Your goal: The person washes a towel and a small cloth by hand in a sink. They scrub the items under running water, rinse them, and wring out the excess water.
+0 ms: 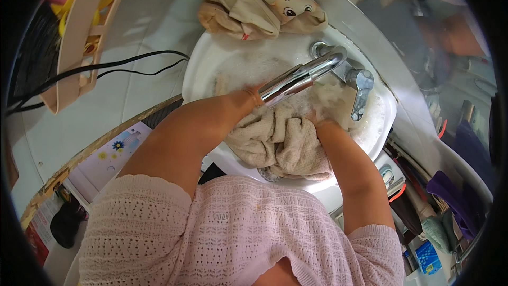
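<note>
A white washbasin in front of me holds cloudy, sudsy water. A wet beige knit cloth is bunched over its near side, part of it down in the suds. My left hand reaches into the basin under the chrome spout, which hides most of it; its fingers are out of sight. My right hand is sunk beside the cloth at its right edge, its fingers hidden by cloth and foam. Pale foamy fabric or suds lies just beyond it, below the tap lever.
A beige cloth with a cartoon face lies on the basin's far rim. Black cables cross at left near a cream wall rack. A mirror rises at right. Purple cloth and packets crowd the lower right.
</note>
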Action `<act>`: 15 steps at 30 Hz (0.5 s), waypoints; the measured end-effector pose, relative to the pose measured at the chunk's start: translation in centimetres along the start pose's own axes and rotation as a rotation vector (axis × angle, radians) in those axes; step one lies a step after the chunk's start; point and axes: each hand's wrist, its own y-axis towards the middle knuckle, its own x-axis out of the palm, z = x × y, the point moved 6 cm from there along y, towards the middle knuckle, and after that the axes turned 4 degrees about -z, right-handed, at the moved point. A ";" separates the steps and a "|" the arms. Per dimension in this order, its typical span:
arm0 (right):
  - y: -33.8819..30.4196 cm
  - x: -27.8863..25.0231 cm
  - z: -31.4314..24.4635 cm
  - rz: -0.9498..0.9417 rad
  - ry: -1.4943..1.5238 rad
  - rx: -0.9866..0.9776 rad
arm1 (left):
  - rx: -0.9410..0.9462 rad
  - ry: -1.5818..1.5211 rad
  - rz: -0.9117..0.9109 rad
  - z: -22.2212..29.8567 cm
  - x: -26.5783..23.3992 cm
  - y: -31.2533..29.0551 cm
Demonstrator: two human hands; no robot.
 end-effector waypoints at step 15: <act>-9.7 -6.4 -5.3 0.548 0.031 0.138 | -0.185 0.490 0.197 12.0 -5.5 0.7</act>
